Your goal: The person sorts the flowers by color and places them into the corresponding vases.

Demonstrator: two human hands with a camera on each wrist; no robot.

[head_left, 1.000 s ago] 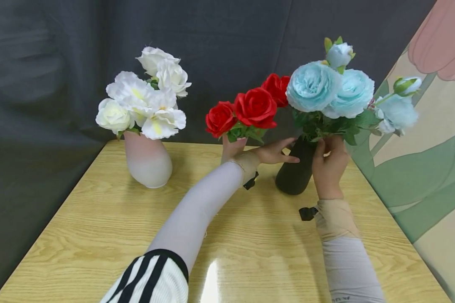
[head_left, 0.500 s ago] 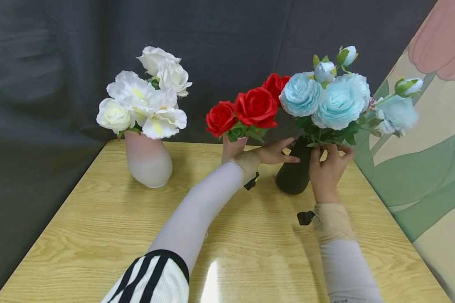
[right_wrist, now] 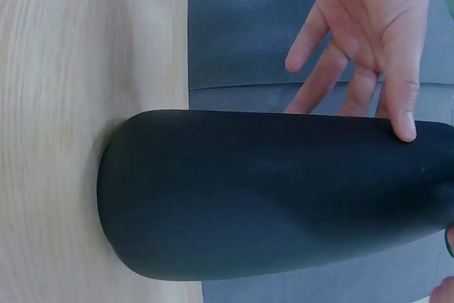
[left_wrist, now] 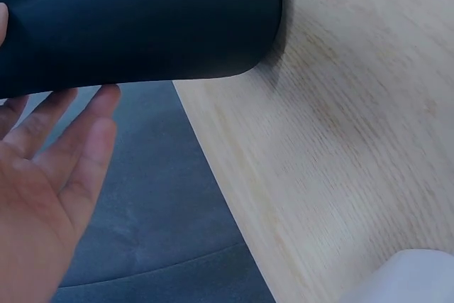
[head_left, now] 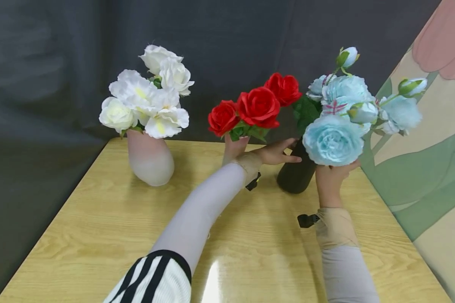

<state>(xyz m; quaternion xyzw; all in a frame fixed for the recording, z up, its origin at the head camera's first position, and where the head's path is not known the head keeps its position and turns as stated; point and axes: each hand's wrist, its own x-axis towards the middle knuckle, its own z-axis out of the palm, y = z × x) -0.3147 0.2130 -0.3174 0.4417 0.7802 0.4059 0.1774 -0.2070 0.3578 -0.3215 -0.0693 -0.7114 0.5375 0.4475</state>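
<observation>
A bunch of light blue flowers (head_left: 335,141) stands in a black vase (head_left: 296,170), which leans to the right on the table. My left hand (head_left: 274,152) grips the vase from its left side, thumb across the front and fingers behind. The right wrist view shows this thumb pressed on the dark vase wall (right_wrist: 269,196). Under the lowest large bloom, my right hand (head_left: 330,179) holds the flower stems at the vase's mouth. That bloom hides most of its fingertips; only bits of them show at the right wrist view's edge.
Red roses (head_left: 258,107) in a pink vase (head_left: 233,149) stand just behind my left wrist. White flowers (head_left: 145,101) fill a pink-and-white vase (head_left: 151,164) at the left. A dark curtain (head_left: 227,38) hangs behind the wooden table (head_left: 98,235).
The blue flowers have turned, and one large bloom has swung down toward me over the vase's mouth. My right hand has shifted slightly with them. The left hand keeps its hold on the vase.
</observation>
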